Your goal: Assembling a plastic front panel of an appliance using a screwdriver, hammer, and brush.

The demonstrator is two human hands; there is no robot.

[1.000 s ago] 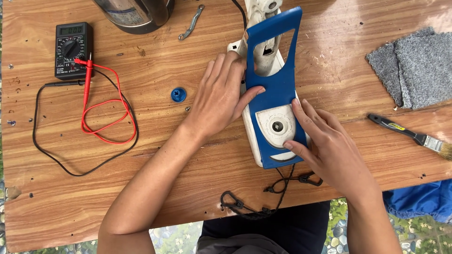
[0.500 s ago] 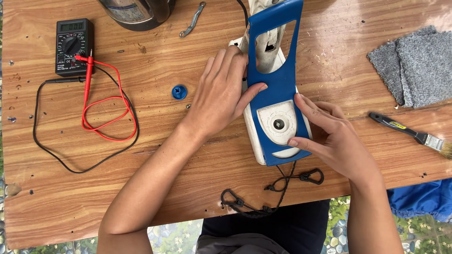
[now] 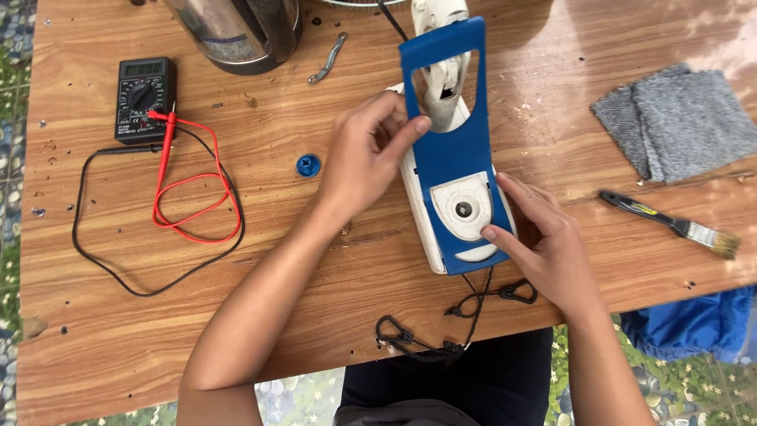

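A long blue plastic cover lies lengthwise on a white housing near the middle of the wooden tabletop, its narrow end pointing to the far edge. The cover has a tall rectangular opening in its far half, through which white parts of the device show, and a pale rounded panel with a small dark hole at its centre in its near half. The left hand rests against the left edge of the cover, its grip closed on that edge with the thumb laid across the blue front just below the opening and the fingers curled at the side. The right hand lies at the near right corner, fingers loosely spread, with fingertips pressing the blue rim just beside the pale panel. A black cord runs from the near end of the housing toward the near edge of the tabletop and loops there. To the left lie a small blue cap, a black multimeter and its red lead and black lead. To the right are a folded grey cloth and a paintbrush. A metal pot at the far edge is cut off by the frame, as is the far end of the white device. What lies under the cover is hidden, and how far the left fingers reach behind it cannot be made out.
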